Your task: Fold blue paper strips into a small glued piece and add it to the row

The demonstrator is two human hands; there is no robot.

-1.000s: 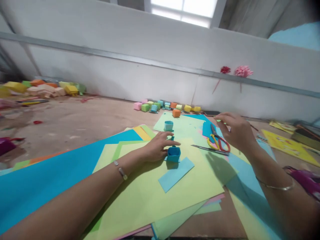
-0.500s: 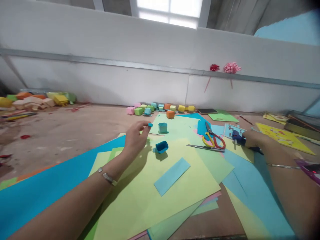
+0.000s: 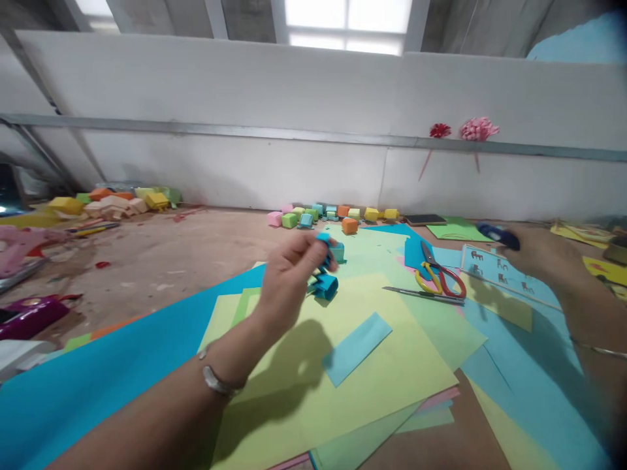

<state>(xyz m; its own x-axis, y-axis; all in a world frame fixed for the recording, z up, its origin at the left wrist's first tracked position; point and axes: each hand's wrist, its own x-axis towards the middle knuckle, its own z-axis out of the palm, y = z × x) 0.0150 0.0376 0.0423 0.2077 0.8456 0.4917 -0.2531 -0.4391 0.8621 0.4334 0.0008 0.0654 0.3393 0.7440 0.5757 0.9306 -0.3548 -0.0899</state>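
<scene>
My left hand (image 3: 294,274), raised over the stacked paper, pinches a small bright blue folded paper piece (image 3: 324,240). Just beyond its fingertips stands a light blue paper box (image 3: 337,252), partly covered by them. A bright blue paper box (image 3: 326,287) lies on its side below the fingers. Off to the right, my right hand (image 3: 536,258) is closed around a dark blue glue gun (image 3: 497,235), blurred by motion. It hangs above a card with small chair pictures (image 3: 504,267). A light blue paper strip (image 3: 357,348) rests on the yellow sheet (image 3: 274,405).
Red-and-yellow-handled scissors (image 3: 441,274) lie beside a thin cutter (image 3: 421,295). Several small paper cubes (image 3: 349,226) line the wall, with more blocks (image 3: 115,205) at left. A pink tool (image 3: 19,248) and a purple object (image 3: 34,316) sit at the left edge. Two paper flowers (image 3: 477,129) hang on the rail.
My left hand has risen and turned, bringing the blue piece up and in front of the light blue box. My right hand has lifted the glue gun off the card. The view has swung left.
</scene>
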